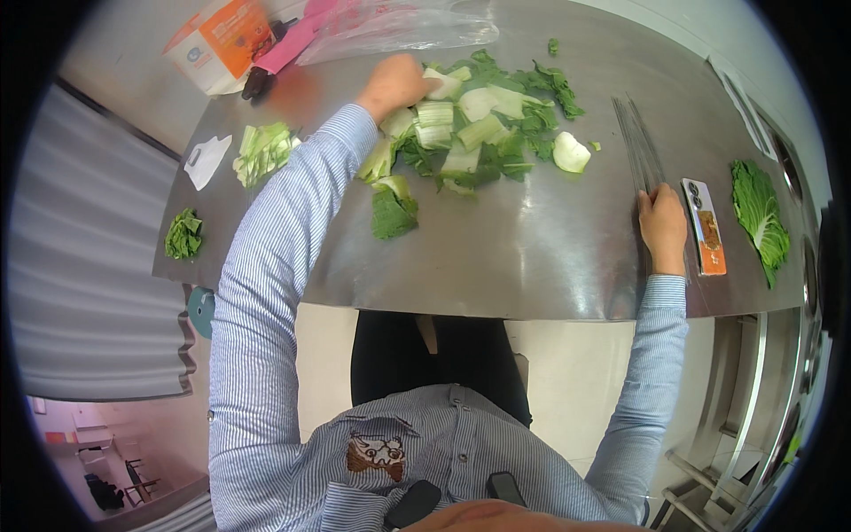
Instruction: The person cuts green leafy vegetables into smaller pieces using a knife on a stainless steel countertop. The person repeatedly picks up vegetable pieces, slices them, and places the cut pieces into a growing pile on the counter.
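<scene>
My left hand [397,85] is at the upper left edge of a spread of cut leafy cabbage pieces [488,133], its fingertips touching a pale stalk piece [444,85]. Whether it grips that piece is not plain. On the right, my right hand [663,211] rests with curled fingers on the lower part of a bundle of thin metal skewers [637,143] lying on the steel table [465,266]. Its fingertips are partly hidden. A smartphone [705,229] lies just right of this hand. One leafy piece [394,211] lies nearer to me than the others.
At the left lie a pile of cut cabbage [262,154], a white plastic piece [207,161] and a small green bunch [183,234]. A paper package [223,50], a pink-handled tool [292,46] and a clear plastic bag [405,26] stand or lie behind. A cabbage leaf [761,216] lies far right.
</scene>
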The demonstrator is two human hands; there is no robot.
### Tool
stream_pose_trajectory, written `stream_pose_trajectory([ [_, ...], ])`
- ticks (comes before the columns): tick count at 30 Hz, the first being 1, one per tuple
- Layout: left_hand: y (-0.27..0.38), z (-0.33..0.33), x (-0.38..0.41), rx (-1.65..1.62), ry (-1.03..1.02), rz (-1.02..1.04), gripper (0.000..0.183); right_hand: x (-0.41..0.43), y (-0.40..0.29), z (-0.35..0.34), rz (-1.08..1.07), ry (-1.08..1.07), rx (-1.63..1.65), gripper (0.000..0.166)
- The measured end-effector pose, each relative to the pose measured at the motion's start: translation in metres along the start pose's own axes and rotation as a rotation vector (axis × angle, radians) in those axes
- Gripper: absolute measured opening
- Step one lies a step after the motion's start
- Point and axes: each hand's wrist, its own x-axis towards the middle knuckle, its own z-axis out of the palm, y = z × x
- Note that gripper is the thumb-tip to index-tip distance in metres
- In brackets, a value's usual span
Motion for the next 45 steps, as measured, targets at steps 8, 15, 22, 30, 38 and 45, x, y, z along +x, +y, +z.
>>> stream_pose_trajectory([
  [8, -0.006, -0.02, -0.033, -0.185, 0.29, 0.175, 0.025, 0.004, -0.006, 0.0, 0.024, 0.075, 0.039, 0.022],
  [15, -0.016, -0.038, -0.176, 0.171, 0.317, 0.509, 0.037, 0.006, 0.011, -0.009, -0.097, 0.237, 0.347, 0.016],
  [22, -0.037, -0.006, -0.291, 0.121, 0.2, 0.404, 0.038, -0.078, -0.09, -0.073, -0.039, -0.055, 1.209, 0.012],
  [30, -0.034, 0.022, -0.318, -0.122, 0.308, 0.158, 0.044, -0.203, -0.148, -0.068, -0.505, -0.496, 0.967, 0.032],
  [38, -0.034, 0.033, -0.318, -0.126, 0.432, 0.14, 0.031, -0.25, -0.138, -0.064, -0.491, -0.588, 0.918, 0.039],
  [45, -0.032, 0.032, -0.317, -0.183, 0.462, 0.124, 0.029, -0.26, -0.12, -0.074, -0.469, -0.603, 0.856, 0.039],
])
